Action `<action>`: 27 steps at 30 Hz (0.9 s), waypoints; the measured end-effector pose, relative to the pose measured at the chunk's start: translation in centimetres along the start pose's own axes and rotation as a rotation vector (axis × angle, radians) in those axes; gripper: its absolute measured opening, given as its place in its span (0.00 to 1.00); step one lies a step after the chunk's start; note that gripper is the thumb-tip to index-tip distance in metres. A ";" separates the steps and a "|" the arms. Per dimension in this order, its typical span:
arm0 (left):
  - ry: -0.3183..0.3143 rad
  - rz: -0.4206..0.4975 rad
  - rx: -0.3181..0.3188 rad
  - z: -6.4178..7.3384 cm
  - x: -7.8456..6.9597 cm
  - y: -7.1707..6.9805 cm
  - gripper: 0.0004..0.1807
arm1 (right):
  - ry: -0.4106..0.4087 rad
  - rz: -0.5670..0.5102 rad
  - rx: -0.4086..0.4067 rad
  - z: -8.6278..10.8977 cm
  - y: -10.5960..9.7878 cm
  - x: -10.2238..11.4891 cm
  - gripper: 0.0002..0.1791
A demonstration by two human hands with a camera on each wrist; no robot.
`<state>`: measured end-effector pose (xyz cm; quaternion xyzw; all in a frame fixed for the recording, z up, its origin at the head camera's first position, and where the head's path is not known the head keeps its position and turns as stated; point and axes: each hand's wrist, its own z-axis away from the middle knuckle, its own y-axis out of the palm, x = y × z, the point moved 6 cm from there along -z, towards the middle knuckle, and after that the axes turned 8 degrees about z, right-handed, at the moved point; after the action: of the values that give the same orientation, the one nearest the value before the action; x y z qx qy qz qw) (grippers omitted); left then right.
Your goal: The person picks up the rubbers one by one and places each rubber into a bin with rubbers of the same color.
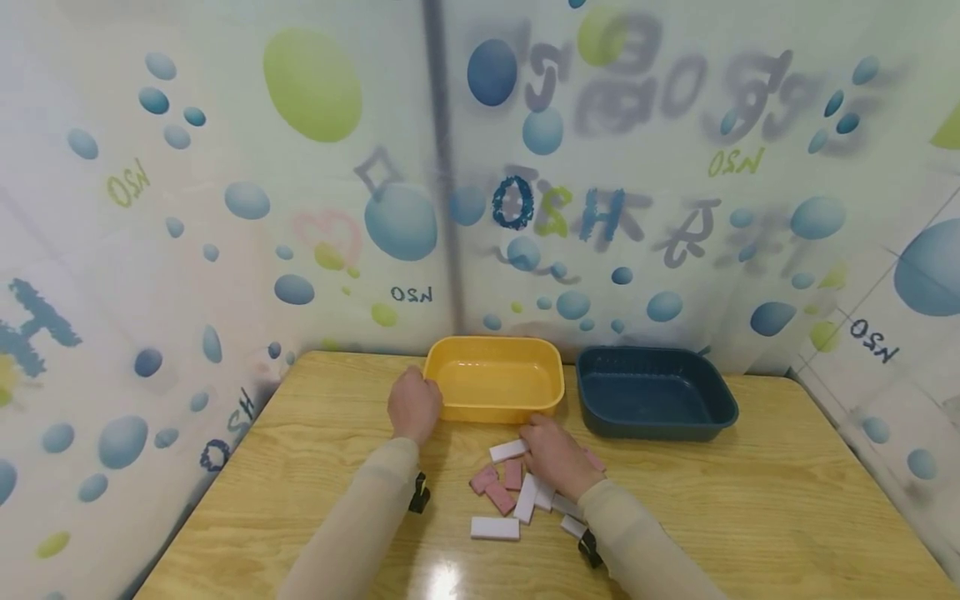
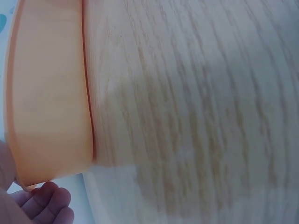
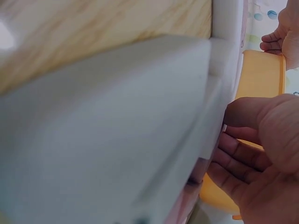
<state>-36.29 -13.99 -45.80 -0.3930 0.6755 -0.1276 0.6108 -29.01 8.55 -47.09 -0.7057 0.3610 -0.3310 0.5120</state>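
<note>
My left hand (image 1: 415,406) grips the left end of a yellow plastic bin (image 1: 498,414), its fingers at the rim (image 2: 15,154). In front of the bin, my right hand (image 1: 558,457) reaches over a loose group of small flat rectangular blocks. Its thumb and forefinger pinch the right end of a white block (image 1: 508,451), mostly hidden behind the fingers in the right wrist view. Nearby lie several pink blocks (image 1: 500,497) and several white blocks (image 1: 495,528), some partly covered by the right hand and wrist.
A dark blue bin (image 1: 656,431) stands right of the yellow one, with a narrow gap between them. Both are near the back edge of the wooden table (image 1: 810,500). A patterned curtain (image 1: 360,317) hangs close behind and along the sides.
</note>
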 end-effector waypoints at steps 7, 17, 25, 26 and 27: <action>0.001 0.006 0.016 0.0 -0.2 -0.1 0.08 | -0.016 -0.035 -0.001 0.1 -0.3 0.0 0.04; 0.015 -0.006 -0.012 0.0 0.0 -0.1 0.08 | -0.022 -0.044 0.003 0.7 -1.4 -0.2 0.02; 0.022 -0.002 -0.029 0.2 -0.1 -0.2 0.10 | -0.049 -0.033 -0.105 0.9 -2.5 -0.4 0.07; 0.022 -0.004 -0.028 0.2 -0.1 -0.2 0.10 | -0.048 -0.033 -0.112 0.9 -2.6 -0.5 0.07; 0.020 -0.007 -0.026 0.2 -0.1 -0.2 0.10 | -0.048 -0.035 -0.116 0.9 -2.7 -0.5 0.07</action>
<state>-36.00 -14.00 -45.61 -0.4019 0.6819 -0.1247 0.5983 -28.06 10.03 -44.78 -0.7482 0.3549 -0.3012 0.4728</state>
